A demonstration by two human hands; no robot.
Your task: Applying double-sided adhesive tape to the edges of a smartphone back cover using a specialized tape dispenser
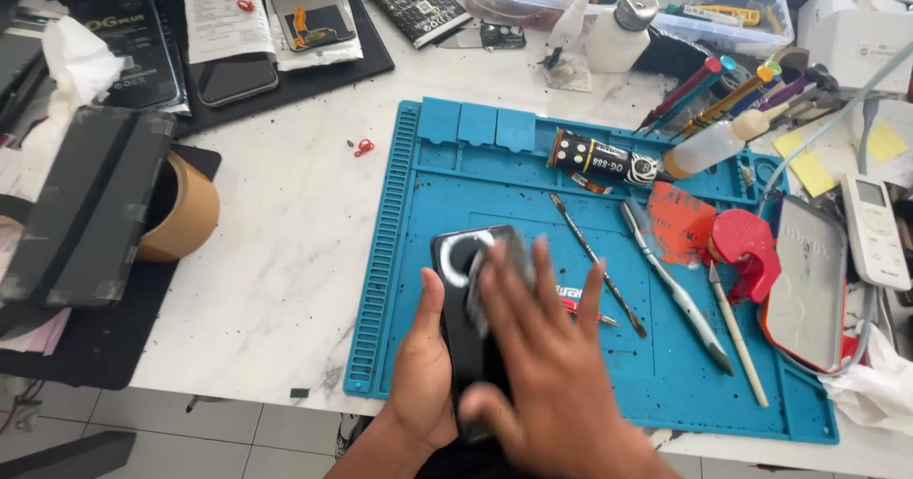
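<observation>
left hand [425, 370]: i had it cupped around the near left edge of the black phone [466, 279], thumb up along its side, fingers curled under and holding it.
right hand [544, 365]: fingers were spread wide and pressed flat over the phone's back with a small grey wipe [495, 274] under them (the hand was motion-blurred, so i could not tell how much of the wipe it pinned).
phone position: it lay face down at the near left part of the blue work mat [456, 175], its round camera ring toward the far end, its near end overhanging toward the table edge.
risk, slip: i judged the phone could slide off the mat's near edge if the rubbing push beat the left hand's grip.
risk, grit: dark crumbs dotted the marble table [285, 222]; one caught under the wipe could scratch the glass.
risk, tools: the thin metal probe [594, 260] lay just beside my right fingers, so a wide sweep could knock it.
count, phones in hand: one.
count, long tools on mat: three, being the probe, the grey-handled spudger [670, 284] and a pale stick [737, 341].
count, bottles: two, one white dispenser bottle [618, 32] and one squeeze bottle [709, 148].
count, tape rolls: one brown roll [185, 208].
</observation>
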